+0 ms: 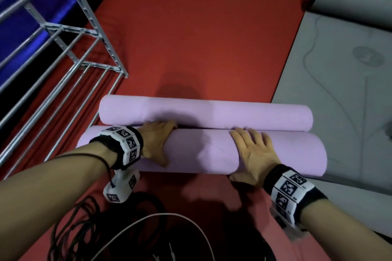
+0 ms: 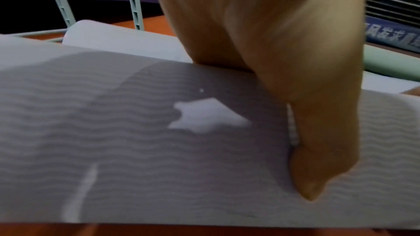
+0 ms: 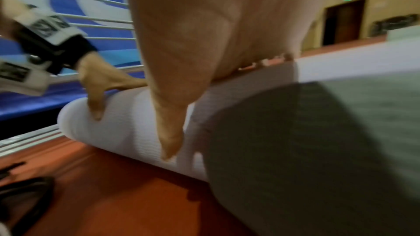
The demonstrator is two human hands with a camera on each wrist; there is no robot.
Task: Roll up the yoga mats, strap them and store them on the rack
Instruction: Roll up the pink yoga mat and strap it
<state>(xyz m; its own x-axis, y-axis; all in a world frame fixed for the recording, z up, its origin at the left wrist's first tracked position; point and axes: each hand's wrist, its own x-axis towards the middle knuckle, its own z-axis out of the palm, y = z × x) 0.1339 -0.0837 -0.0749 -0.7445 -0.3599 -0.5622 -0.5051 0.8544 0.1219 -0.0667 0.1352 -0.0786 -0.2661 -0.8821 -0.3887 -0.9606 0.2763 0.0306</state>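
Note:
A lilac yoga mat lies across the red floor as two rolls side by side. The near roll [image 1: 201, 152] is thicker; the far roll [image 1: 207, 112] touches it. My left hand [image 1: 158, 142] lies over the left part of the near roll, fingers reaching over its crest into the gap between the rolls. My right hand [image 1: 252, 150] presses flat on the near roll's right part, fingers straight, thumb on the near side. In the left wrist view my thumb [image 2: 318, 150] rests on the ribbed mat [image 2: 136, 150]. The right wrist view shows the same roll [image 3: 127, 128] and my left hand [image 3: 97, 87].
A grey metal rack [image 1: 63, 48] with bar shelves stands at the left, close to the rolls' left ends. A grey mat [image 1: 339, 91] lies spread at the right, its far end curled [image 1: 356, 0]. Dark cords and a white cable [image 1: 127, 229] lie on the floor near me.

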